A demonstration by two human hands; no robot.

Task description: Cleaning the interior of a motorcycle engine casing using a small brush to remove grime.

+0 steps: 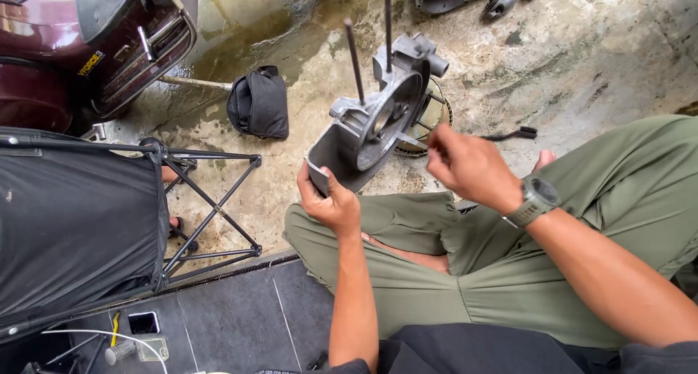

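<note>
1. a grey metal engine casing (371, 127) is seen from above, held up over a wet, stained concrete floor (582, 61), in front of the knees of a seated person in olive green trousers (509, 272).
2. the casing is dull cast metal, broad and flat at its lower end, with a round recessed opening near the middle and a short tubular port at its top end.
3. two thin dark rods (355, 61) are seen rising from the casing, roughly side by side and pointing away from the camera.
4. the left hand (331, 199) is clenched around the casing's lower edge, with the thumb laid on its near face.
5. the right hand (465, 163) is raised just to the right of the casing, fingers drawn together; it is blurred, so it cannot be told whether anything is pinched in it. a grey wristwatch (534, 199) is worn on that wrist.
6. a round, slotted metal part (432, 119) is partly hidden behind the casing, on the floor.
7. a small dark brush (512, 134) lies on the floor just past the right hand.
8. a black pouch (259, 103) rests on the floor to the left, near a maroon scooter (94, 47).
9. a black folding stool (80, 221) with crossed legs stands at the left.
</note>
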